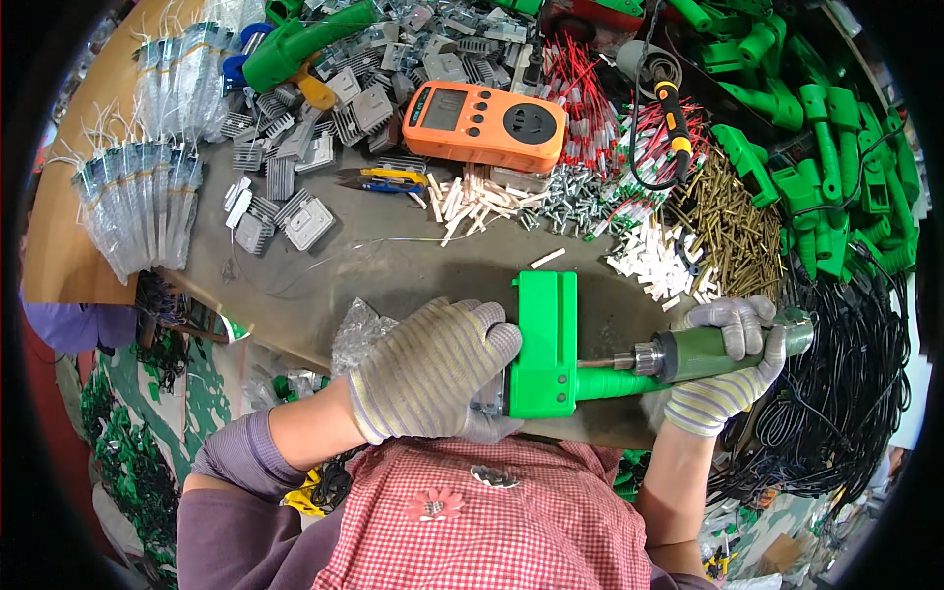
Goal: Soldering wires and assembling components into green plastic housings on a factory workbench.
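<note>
My left hand (423, 369), in a striped grey work glove, is closed round the left side of a bright green plastic tool housing (544, 339). A ribbed green handle (615, 383) runs from the housing to the right. Some silvery metal shows between glove and housing, partly covered by my fingers. In my right hand (730, 388), also gloved, is a dark green power screwdriver (693, 354) lying level. Its bit points left at the housing's right side, just above the handle; whether the tip sits on a screw cannot be seen.
Beyond my hands lie an orange power meter (484, 126), white tubes (477, 202), silver screws (575, 197), brass-coloured screws (733, 221) and metal heat-sink plates (359, 108). Bagged parts (138, 206) stand left. Green housings (821, 167) and coiled black cables (836, 383) crowd the right.
</note>
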Tool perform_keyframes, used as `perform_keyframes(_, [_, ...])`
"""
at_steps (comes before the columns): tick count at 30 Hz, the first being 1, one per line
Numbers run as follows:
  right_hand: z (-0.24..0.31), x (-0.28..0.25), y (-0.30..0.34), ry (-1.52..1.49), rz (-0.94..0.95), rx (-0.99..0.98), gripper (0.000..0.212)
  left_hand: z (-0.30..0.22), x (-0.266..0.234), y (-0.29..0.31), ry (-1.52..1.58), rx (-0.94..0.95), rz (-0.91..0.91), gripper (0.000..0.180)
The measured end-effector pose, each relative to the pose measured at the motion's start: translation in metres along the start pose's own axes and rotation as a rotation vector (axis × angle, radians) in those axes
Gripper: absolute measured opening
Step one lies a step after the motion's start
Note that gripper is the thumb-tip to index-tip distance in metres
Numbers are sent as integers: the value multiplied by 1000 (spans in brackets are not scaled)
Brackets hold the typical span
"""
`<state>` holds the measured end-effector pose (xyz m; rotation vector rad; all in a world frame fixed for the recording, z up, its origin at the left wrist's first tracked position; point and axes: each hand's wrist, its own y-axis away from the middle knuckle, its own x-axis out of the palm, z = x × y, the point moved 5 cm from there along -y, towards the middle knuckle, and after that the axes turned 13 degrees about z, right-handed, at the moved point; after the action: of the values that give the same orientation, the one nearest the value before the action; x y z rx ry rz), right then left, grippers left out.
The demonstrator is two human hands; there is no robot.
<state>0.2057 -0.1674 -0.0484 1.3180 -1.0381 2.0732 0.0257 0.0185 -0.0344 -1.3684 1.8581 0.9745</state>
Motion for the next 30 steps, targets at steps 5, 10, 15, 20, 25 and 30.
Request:
perform_keyframes(5, [-3,3,0,2,-85,-15,22,1,0,1,-29,4,-10,60])
perform_keyframes(10, [22,18,26,46,-11,-108,31,-3,-3,2,-29,-25,-6,60])
perform_keyframes(15, [22,16,46,97,-40,-142,30,-1,-3,2,-20,-56,-11,61])
perform_keyframes(20, [17,17,47,110,-81,-160,29,-2,-2,3,-48,-61,-20,63])
perform_keyframes(25, [15,16,45,101,-35,-122,29,-4,-3,3,-65,-28,-64,61])
perform_keyframes(30, [9,14,46,31,-100,-133,25,-1,-2,3,-24,-40,-24,59])
